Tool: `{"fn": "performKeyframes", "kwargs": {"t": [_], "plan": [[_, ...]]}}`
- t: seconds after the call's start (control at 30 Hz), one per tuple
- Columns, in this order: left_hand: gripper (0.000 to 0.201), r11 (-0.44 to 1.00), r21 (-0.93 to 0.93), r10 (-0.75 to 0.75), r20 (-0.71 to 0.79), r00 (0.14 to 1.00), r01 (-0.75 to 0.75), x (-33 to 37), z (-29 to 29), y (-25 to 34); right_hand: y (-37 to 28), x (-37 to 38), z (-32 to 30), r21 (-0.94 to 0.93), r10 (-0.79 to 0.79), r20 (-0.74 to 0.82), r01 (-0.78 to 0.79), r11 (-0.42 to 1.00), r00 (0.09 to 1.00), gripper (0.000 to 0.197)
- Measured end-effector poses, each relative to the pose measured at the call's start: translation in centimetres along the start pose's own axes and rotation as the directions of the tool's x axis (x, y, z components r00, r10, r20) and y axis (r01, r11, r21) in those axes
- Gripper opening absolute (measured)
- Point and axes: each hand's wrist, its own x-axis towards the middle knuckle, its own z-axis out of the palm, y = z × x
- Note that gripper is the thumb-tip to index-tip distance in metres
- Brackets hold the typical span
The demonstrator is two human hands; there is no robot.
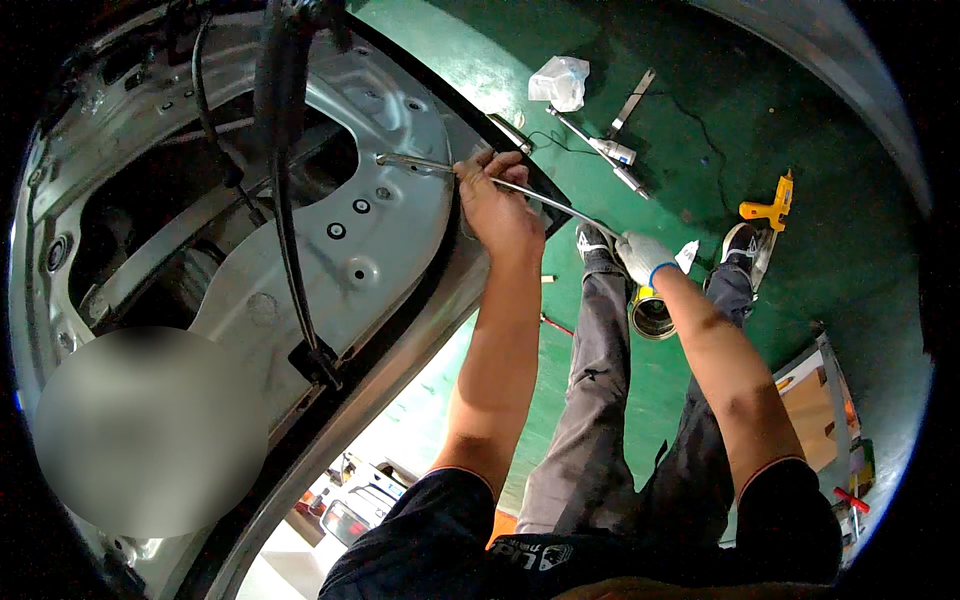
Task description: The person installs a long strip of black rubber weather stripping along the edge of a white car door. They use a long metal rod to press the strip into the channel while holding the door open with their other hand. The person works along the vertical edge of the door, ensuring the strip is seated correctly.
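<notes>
A long, thin metal rod runs across the middle of the view. Its left end meets a small hole in the bare metal inner panel of a car body part; anything beyond the hole is hidden. My bare left hand is closed round the rod beside the panel's edge. Farther right, my right hand, in a white glove with a blue cuff, grips the rod's other end. Over the panel hangs a black strut or strap, left of my left hand.
On the green floor lie a yellow glue gun, a crumpled clear plastic bag, a flat metal strip and a corded tool. An open can stands by my feet. A cardboard-lined box sits lower right.
</notes>
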Motion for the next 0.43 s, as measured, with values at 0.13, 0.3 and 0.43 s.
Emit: {"fn": "performKeyframes", "kwargs": {"t": [0.13,0.3,0.43], "plan": [[0.037,0.981,0.191,0.041,-0.118,0.992,-0.018,-0.3,2.6,0.1,-0.1,0.1,-2.7,-0.125,0.0,0.017,0.003,0.992,1.0,0.04],[0.04,0.989,0.095,-0.11,-0.042,0.993,0.114,-2.4,1.6,2.6,-0.6,-5.5,-3.1,-0.103,-0.054,-0.13,0.041,0.994,0.99,0.04],[0.042,0.982,-0.049,-0.178,0.113,0.978,0.184,-2.3,1.5,2.7,0.9,-6.9,-4.1,-0.106,-0.064,-0.227,0.041,0.994,0.972,0.041]]}}
